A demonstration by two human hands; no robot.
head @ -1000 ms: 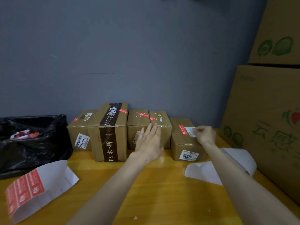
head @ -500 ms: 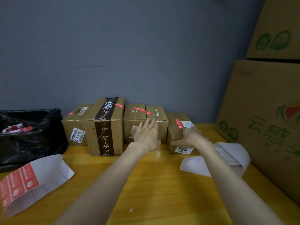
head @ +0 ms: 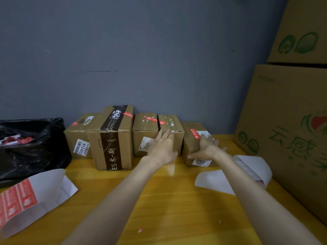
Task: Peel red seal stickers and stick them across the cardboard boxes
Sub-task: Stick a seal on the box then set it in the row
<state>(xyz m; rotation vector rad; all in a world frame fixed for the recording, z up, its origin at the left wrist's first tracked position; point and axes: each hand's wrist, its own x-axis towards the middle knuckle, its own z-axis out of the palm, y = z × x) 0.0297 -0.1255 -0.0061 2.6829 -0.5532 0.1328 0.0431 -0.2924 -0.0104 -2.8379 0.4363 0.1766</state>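
Note:
Several small cardboard boxes stand in a row against the wall, each with a red seal sticker on top. My left hand lies flat with straight fingers against the front of the fourth box. The rightmost box carries a red seal sticker beside a white label on its top and a "4003" label on its front. My right hand rests spread over this box's front and top edge, thumb pointing left. A sheet of red seal stickers on white backing lies at the near left.
A black bin bag holding red and white scraps sits at the left. Curled white backing paper lies at the right. Two large printed cartons are stacked along the right edge of the yellow wooden table.
My right hand left the sticker spot on top of the rightmost box and came down over its front, fingers now spread. My left hand stayed flat against the fourth box.

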